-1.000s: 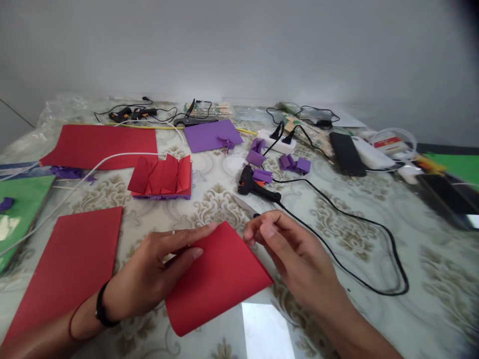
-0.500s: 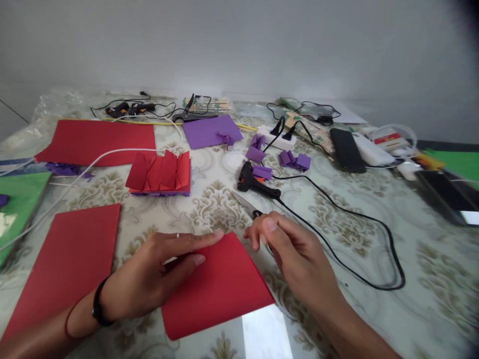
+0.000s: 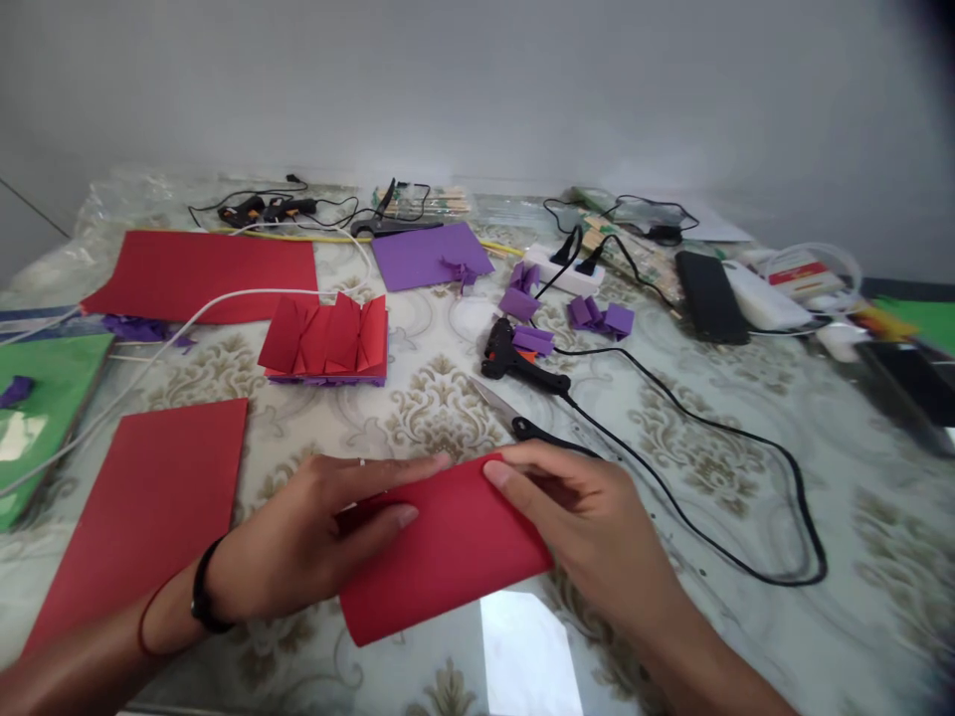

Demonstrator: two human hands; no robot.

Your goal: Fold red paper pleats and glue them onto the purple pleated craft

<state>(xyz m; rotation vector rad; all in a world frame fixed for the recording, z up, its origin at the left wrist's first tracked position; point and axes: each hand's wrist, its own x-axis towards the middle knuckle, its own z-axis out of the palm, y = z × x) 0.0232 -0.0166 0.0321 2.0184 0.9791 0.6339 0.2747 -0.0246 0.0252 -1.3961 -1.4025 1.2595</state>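
Observation:
A red sheet of paper, bent over on itself with a rounded near edge, is held between both hands above the table. My left hand pinches its far left edge between thumb and fingers. At the far right corner my right hand grips the paper, thumb on top and fingers behind. Just beyond the right hand lies a pair of scissors, its handles partly hidden. A black glue gun rests past the scissors, against small folded purple paper pieces.
Folded red pieces sit on a purple base. Red sheets lie to the left and behind, near a green packet. The glue gun's cord loops on the right. A power strip and a black phone stand farther back.
My right hand has come from beside the scissors onto the paper's far right corner and taken hold. The sheet's near edge has risen slightly. My left hand keeps its pinch.

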